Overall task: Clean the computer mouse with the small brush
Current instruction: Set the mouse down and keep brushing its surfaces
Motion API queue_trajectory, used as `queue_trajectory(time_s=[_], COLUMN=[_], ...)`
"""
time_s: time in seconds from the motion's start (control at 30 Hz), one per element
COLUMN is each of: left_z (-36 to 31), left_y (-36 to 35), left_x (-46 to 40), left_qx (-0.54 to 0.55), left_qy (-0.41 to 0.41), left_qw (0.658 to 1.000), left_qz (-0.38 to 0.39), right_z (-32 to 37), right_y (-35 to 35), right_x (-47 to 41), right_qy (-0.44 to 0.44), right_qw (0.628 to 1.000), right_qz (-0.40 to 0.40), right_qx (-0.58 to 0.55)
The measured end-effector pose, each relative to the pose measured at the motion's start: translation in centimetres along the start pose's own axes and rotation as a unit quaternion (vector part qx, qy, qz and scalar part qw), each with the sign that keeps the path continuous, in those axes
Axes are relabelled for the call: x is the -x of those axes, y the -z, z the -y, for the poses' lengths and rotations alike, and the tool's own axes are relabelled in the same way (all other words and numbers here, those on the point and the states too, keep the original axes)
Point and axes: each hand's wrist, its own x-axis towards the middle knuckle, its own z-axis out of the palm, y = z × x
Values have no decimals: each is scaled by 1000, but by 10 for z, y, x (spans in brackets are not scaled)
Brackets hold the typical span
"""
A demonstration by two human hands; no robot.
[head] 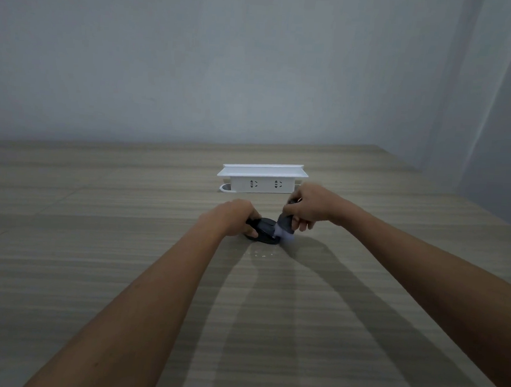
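Forearms fill the foreground, both reaching out over the wood-grain table (pixel 93 242); left hand (pixel 231 217) grips the computer mouse (pixel 265 231), fingers curled round its left side, pinning it flat; right hand (pixel 309 204) fingers wrapped round the small brush (pixel 285 224), bristles touching the mouse's right edge; advice: short light strokes outward, keep mouse pinned; pale crumbs (pixel 256 254) lie just nearer the camera; white socket box (pixel 263 178) behind.

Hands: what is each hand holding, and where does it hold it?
The right hand grips the small brush by its dark handle, bristles down. The left hand holds the black mouse by its left side.
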Motion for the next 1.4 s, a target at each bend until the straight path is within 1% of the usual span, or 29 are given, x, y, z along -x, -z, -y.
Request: queue_trajectory(time_s=[0.07,0.1,0.3,0.5,0.57,0.67,0.7,0.77,0.83,0.87,0.93,1.03,1.1,1.17,1.23,1.3,1.4], left_z=[0,0,0,1,1,1,1,2,3,4,4,3,3,4,4,4,4], left_y=[0,0,-1,-3,-4,-5,-4,-5,-6,-6,-7,-5,-5,-6,-6,-6,-6], left_x=[0,0,-1,-2,-2,-2,-2,-3,-4,-4,-4,-3,-3,-3,-4,-4,-3], left_qx=[3,4,3,0,-1,-6,-5,0,2,1,-1,6,8,11,13,16,19], left_qy=[-1,-1,-6,-10,-13,-15,-15,-17,-14,-12,-9,-20,-21,-20,-20,-20,-19], left_qw=[1000,1000,1000,1000,1000,1000,1000,1000,1000,1000,1000,1000,1000,1000,1000,999,999], left_qz=[1,-1,-5,-3,-6,-12,-14,-15,-16,-16,-14,-16,-18,-18,-18,-20,-22], right_z=[-4,-5,8,11,11,10,8,6,6,8,10,11,12,13,14,12,11], right_y=[-2,-4,-5,-12,-11,0,3,8,6,4,0,0,7,10,6,1,2], right_x=[-4,-5,1,-5,-1,8,8,6,3,3,3,5,6,5,4,4,9], right_qy=[9,14,42,87,106,114,114,120,132,139,148,138,126,120,132,143,134], right_qw=[999,999,998,992,990,984,983,983,985,985,985,982,982,983,983,983,979], right_qz=[-33,-33,22,-41,-17,58,58,10,-44,-50,-17,35,32,-2,-32,-7,39], right_qx=[30,39,40,79,90,124,134,136,106,92,90,125,140,140,120,114,147])
